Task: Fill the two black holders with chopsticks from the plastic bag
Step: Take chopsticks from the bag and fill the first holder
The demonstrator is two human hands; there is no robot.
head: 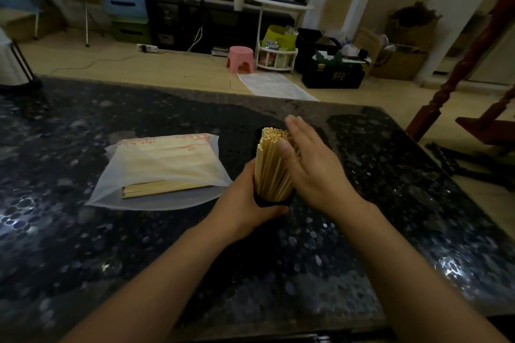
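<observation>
One broad dark speckled surface [139, 245] carries everything; its gloss suggests a holder could slide if pushed sideways. Plastic bag [164, 167] lies flat to the left of the hands, mouth toward the person, with a remaining layer of chopsticks [164, 188] showing at its open end; judged roughly half the stock is not yet moved. Right hand [312, 167] is flat, fingers [299, 131] straight and together, pressed against the right side of the upright bundle [271, 164]. Left hand [250, 198] grips the near black holder [274, 200], fingers curled round its base. Bundle stands packed and leaning slightly left, splaying above the rim. Second black holder [257, 133] is only partly visible behind the bundle; contents cannot be told. Risks, judged: sideways pressure from the flat hand could tip the top-heavy holder if the left grip slackens; loose outer sticks could spill over the rim; the leaning bundle could knock the rear holder, which sits just beside it.
</observation>
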